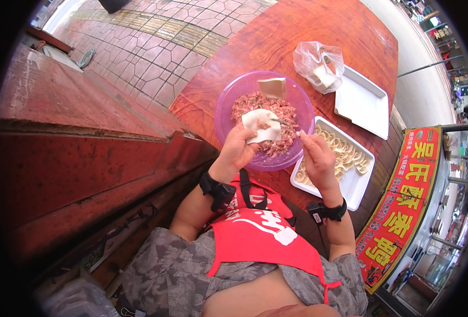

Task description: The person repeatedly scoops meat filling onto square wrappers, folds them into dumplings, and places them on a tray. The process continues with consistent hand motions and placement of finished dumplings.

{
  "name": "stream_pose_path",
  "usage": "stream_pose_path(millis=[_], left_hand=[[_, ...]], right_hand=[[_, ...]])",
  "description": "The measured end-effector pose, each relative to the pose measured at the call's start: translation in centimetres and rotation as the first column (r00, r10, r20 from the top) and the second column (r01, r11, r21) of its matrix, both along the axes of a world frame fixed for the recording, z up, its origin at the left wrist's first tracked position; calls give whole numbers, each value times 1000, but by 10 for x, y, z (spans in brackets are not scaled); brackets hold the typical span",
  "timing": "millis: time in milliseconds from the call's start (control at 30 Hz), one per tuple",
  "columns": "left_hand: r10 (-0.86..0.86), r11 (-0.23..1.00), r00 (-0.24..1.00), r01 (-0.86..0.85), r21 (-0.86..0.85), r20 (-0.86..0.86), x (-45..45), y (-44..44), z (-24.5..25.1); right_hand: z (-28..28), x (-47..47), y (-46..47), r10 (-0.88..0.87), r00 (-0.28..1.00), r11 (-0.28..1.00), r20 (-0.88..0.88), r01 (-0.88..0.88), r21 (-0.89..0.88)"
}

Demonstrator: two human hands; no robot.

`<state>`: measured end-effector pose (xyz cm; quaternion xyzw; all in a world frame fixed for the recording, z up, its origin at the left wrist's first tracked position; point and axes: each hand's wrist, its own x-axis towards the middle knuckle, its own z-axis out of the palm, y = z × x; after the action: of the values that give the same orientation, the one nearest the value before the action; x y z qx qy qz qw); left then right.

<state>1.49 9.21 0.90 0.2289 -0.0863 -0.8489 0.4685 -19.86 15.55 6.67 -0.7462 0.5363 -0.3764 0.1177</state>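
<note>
My left hand [240,144] holds a pale square dough wrapper [266,132] by its lower left edge, above a purple plastic bowl [222,107] of minced meat filling [245,102]. A small dab of filling lies on the wrapper. Pinched in my right hand [319,154] is a thin utensil [283,122], its tip at the wrapper's filling; its exact kind cannot be told. A stack of wrappers [272,87] rests inside the bowl's far side. Right of the bowl, partly behind my right hand, a white tray [354,194] holds rows of folded dumplings [338,152].
A second white tray [362,101] and a clear plastic bag [320,65] with pale contents are on the wooden table [348,27] beyond the dumpling tray. A red ledge [83,170] runs along my left. A red signboard with yellow writing [404,202] stands to the right.
</note>
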Motion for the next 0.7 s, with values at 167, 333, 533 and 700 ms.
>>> stream_pose_path(millis=[167,333,533,700], left_hand=[[-2,999,997,5,36,-75,5,5,-2],[-16,999,985,23,34,-174,11,12,1],[-29,1000,982,30,2,-185,12,17,1],[-93,996,982,89,-31,-163,3,20,-1]], right_hand=[[-31,-7,-10,-188,929,974,319,134,185],[-87,-20,-34,-191,978,963,-89,204,176],[-69,-2,-33,-205,964,966,169,171,194],[-28,28,-30,-343,555,844,758,-171,508]])
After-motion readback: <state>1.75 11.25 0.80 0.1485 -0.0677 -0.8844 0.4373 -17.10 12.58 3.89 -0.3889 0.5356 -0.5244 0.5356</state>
